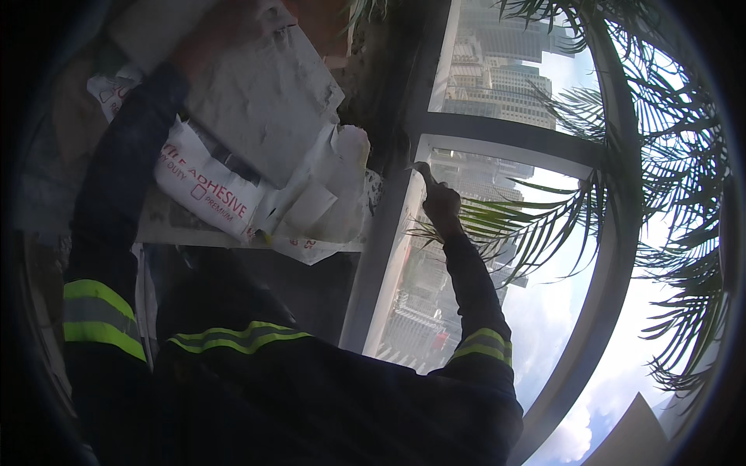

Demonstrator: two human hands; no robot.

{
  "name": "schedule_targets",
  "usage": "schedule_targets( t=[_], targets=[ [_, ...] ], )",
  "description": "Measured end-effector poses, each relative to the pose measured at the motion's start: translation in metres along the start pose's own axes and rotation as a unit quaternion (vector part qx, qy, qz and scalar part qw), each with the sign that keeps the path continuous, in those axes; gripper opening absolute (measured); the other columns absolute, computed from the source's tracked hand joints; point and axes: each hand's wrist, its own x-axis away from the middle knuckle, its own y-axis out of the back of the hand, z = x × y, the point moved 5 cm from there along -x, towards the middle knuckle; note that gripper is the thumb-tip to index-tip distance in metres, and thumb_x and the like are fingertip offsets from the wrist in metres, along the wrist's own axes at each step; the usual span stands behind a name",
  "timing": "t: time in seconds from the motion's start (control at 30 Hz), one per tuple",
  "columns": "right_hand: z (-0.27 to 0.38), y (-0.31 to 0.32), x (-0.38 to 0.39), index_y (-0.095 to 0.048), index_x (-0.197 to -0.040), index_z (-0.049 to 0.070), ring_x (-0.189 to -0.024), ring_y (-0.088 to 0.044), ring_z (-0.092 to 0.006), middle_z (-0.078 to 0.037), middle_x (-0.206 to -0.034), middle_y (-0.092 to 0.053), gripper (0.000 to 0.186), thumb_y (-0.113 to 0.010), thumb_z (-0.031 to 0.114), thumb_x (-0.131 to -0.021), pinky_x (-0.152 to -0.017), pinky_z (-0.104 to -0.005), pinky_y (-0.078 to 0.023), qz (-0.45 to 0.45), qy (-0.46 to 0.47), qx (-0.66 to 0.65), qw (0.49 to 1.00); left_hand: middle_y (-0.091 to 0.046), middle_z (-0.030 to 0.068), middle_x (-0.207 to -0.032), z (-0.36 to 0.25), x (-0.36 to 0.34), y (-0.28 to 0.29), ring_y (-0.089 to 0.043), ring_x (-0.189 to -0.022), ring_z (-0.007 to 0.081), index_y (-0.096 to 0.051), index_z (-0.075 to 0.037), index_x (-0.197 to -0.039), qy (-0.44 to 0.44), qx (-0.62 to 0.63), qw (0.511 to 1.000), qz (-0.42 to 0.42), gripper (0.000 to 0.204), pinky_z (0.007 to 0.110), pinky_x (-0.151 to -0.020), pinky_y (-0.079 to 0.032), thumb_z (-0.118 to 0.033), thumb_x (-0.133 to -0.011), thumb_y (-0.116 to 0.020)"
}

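My right hand [441,203] is closed round a small hand tool [422,169] with a thin pale tip, its exact kind unclear. The tip is at the white window frame [398,182], beside the glass. My left hand [214,35] reaches far forward at the upper left, over a pale, dusty sheet [260,101]. It is dark and smeared, so its fingers cannot be made out. Below that arm lies a torn white paper bag [203,182] with red print. Crumpled white paper [330,190] spreads from it toward the window frame.
Beyond the window stand tall buildings [501,85], far below. Palm fronds [536,213] hang across the glass at the right. A grey crossbar [513,133] divides the panes, and a wide curved frame member [590,326] runs down the right. The upper left is in shadow.
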Motion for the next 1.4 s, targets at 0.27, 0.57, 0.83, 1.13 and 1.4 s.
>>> schedule_targets(
  t=[0.27, 0.57, 0.83, 1.13, 1.4],
  targets=[
    [0.006, -0.008, 0.042, -0.027, -0.156, 0.036, -0.056, -0.069, -0.028, -0.012, -0.078, -0.064, 0.084, -0.065, 0.007, -0.086, -0.046, -0.0411, -0.054, -0.032, 0.007, -0.014, 0.999, -0.065, 0.0174, -0.132, 0.003, -0.003, -0.001, -0.057, -0.126, 0.0354, -0.07, -0.006, -0.121, -0.005, -0.003, 1.0, 0.0, 0.04, 0.044, -0.111, -0.04, -0.036, -0.095, -0.067],
    [-0.004, -0.009, 0.052, -0.021, -0.16, 0.04, -0.055, -0.069, -0.0257, -0.01, -0.08, -0.065, 0.094, -0.066, 0.006, -0.085, -0.046, -0.0406, -0.054, 0.007, 0.037, -0.011, 0.999, -0.065, 0.0174, -0.13, -0.001, 0.0, 0.0, -0.058, -0.125, 0.0354, -0.07, -0.006, -0.12, -0.006, -0.002, 1.0, 0.003, 0.038, 0.044, -0.11, -0.04, -0.035, -0.095, -0.066],
    [0.001, 0.001, 0.066, -0.026, -0.152, 0.04, -0.061, -0.071, -0.0273, -0.011, -0.08, -0.066, 0.085, -0.064, 0.003, -0.086, -0.05, -0.0412, -0.055, 0.047, 0.057, -0.028, 0.997, -0.066, 0.0174, -0.129, -0.001, 0.003, 0.0, -0.058, -0.124, 0.0354, -0.07, -0.006, -0.119, -0.001, 0.011, 1.0, 0.003, 0.037, 0.044, -0.11, -0.041, -0.034, -0.096, -0.066],
    [-0.002, 0.011, 0.071, -0.034, -0.152, 0.039, -0.055, -0.068, -0.0233, -0.007, -0.072, -0.063, 0.082, -0.064, 0.003, -0.085, -0.049, -0.0379, -0.053, -0.029, 0.115, -0.02, 0.993, -0.066, 0.0174, -0.127, 0.001, 0.006, -0.001, -0.058, -0.123, 0.0354, -0.071, -0.006, -0.118, -0.004, 0.022, 1.0, 0.007, 0.035, 0.044, -0.109, -0.041, -0.033, -0.096, -0.065],
    [-0.005, 0.023, 0.086, -0.038, -0.15, 0.039, -0.058, -0.069, -0.0275, -0.009, -0.073, -0.066, 0.081, -0.064, 0.001, -0.083, -0.052, -0.0406, -0.053, 0.025, 0.049, -0.062, 0.997, -0.067, 0.0174, -0.126, 0.003, -0.006, -0.011, -0.059, -0.123, 0.0354, -0.071, -0.006, -0.117, -0.022, 0.032, 0.999, 0.017, 0.034, 0.044, -0.108, -0.042, -0.032, -0.096, -0.064]
  ],
)
